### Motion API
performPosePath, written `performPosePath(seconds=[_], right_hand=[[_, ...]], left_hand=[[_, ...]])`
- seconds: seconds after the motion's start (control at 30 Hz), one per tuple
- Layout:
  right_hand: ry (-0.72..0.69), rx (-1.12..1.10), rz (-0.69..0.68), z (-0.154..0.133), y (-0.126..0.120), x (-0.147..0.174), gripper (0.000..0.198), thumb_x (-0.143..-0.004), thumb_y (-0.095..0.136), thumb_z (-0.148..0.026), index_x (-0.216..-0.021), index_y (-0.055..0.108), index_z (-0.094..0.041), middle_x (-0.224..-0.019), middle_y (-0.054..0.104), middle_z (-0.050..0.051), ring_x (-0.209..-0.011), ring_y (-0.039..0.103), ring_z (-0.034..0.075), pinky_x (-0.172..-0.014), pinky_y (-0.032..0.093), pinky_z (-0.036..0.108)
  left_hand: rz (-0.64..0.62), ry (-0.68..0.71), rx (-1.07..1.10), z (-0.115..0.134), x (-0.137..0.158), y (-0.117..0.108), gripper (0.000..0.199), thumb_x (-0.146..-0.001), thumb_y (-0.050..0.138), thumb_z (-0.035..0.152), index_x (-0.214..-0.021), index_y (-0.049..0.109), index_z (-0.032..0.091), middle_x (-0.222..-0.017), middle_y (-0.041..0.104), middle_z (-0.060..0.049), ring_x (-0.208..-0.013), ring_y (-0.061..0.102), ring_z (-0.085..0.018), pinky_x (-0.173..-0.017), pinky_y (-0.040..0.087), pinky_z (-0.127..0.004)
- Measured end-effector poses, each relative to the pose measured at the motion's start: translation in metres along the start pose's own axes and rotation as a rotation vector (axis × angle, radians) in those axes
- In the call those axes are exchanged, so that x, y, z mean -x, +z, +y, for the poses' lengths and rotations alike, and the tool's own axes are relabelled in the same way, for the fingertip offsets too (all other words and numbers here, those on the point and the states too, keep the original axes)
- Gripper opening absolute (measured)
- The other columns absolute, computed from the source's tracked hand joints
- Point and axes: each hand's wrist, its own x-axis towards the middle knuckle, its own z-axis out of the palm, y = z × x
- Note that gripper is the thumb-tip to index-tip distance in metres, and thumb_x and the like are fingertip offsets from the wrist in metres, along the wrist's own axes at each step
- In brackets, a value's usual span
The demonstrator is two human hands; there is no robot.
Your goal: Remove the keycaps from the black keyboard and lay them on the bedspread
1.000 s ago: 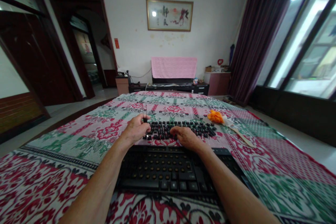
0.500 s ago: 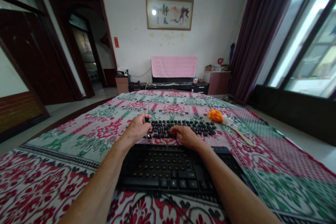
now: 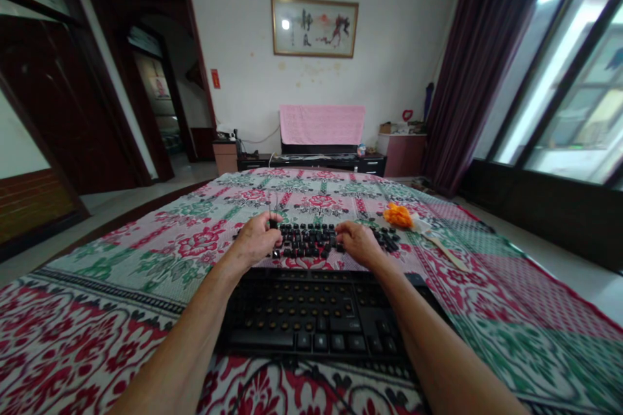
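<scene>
My left hand (image 3: 257, 237) is closed round the black handle of a keycap puller (image 3: 273, 223), its thin wires pointing up, beside the left end of the loose keycaps. My right hand (image 3: 357, 242) is bent at the keycaps (image 3: 304, 241), finger and thumb around a small black keycap (image 3: 339, 238), partly hidden. Those loose black keycaps lie in rough rows on the cloth. Nearer to me sits the black keyboard (image 3: 311, 272), many of its key positions bare with brownish centres. Along its front, several keys and the space bar (image 3: 260, 340) are in place. My right forearm covers part of its right side.
To the right lies an orange flower-like bundle (image 3: 398, 214) beside a pale-handled brush (image 3: 445, 251). A patterned cloth (image 3: 180, 259) covers the table. A cable (image 3: 253, 376) runs in front of the keyboard. Farther back, a pink cloth (image 3: 322, 124) hangs over a dark screen.
My right hand has moved right along the keycaps, uncovering those in the middle. My left hand stays almost in place with the keycap puller.
</scene>
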Motion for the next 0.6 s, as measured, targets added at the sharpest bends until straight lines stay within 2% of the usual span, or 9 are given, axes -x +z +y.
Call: performPosePath(seconds=[0.2, 0.33, 0.47, 0.6], right_hand=[[-0.072, 0.013, -0.099, -0.009, 0.004, 0.006, 0.03, -0.069, 0.042, -0.008, -0.088, 0.064, -0.016, -0.076, 0.069, 0.001, -0.071, 0.06, 0.011, -0.069, 0.041, 0.019], [-0.147, 0.055, -0.112, -0.011, 0.002, 0.008, 0.022, -0.068, 0.05, -0.018, -0.082, 0.067, -0.017, -0.074, 0.068, 0.001, -0.066, 0.059, 0.012, -0.063, 0.04, 0.02], [-0.197, 0.049, -0.2, -0.009, 0.007, 0.01, 0.022, -0.068, 0.054, -0.028, -0.081, 0.069, -0.019, -0.071, 0.068, 0.001, -0.063, 0.059, 0.012, -0.059, 0.04, 0.02], [-0.208, 0.135, -0.219, -0.012, 0.013, 0.011, 0.021, -0.066, 0.055, -0.026, -0.081, 0.069, -0.02, -0.069, 0.068, 0.0, -0.062, 0.059, 0.013, -0.057, 0.039, 0.02]], left_hand=[[0.013, 0.01, -0.032, -0.001, 0.0, 0.0, 0.037, -0.061, 0.051, 0.008, -0.096, 0.052, 0.017, -0.055, 0.057, 0.002, -0.045, 0.05, -0.009, -0.042, 0.036, -0.017], [0.016, 0.003, -0.044, -0.003, -0.001, 0.0, 0.037, -0.061, 0.051, 0.009, -0.097, 0.053, 0.017, -0.055, 0.058, 0.002, -0.045, 0.05, -0.009, -0.043, 0.036, -0.017], [0.016, 0.021, -0.053, -0.003, -0.001, 0.0, 0.037, -0.06, 0.052, 0.01, -0.097, 0.054, 0.017, -0.055, 0.058, 0.002, -0.043, 0.048, -0.008, -0.042, 0.035, -0.017], [0.006, 0.018, -0.035, -0.001, -0.001, 0.0, 0.037, -0.06, 0.052, 0.01, -0.097, 0.053, 0.016, -0.056, 0.058, 0.002, -0.044, 0.049, -0.008, -0.042, 0.036, -0.017]])
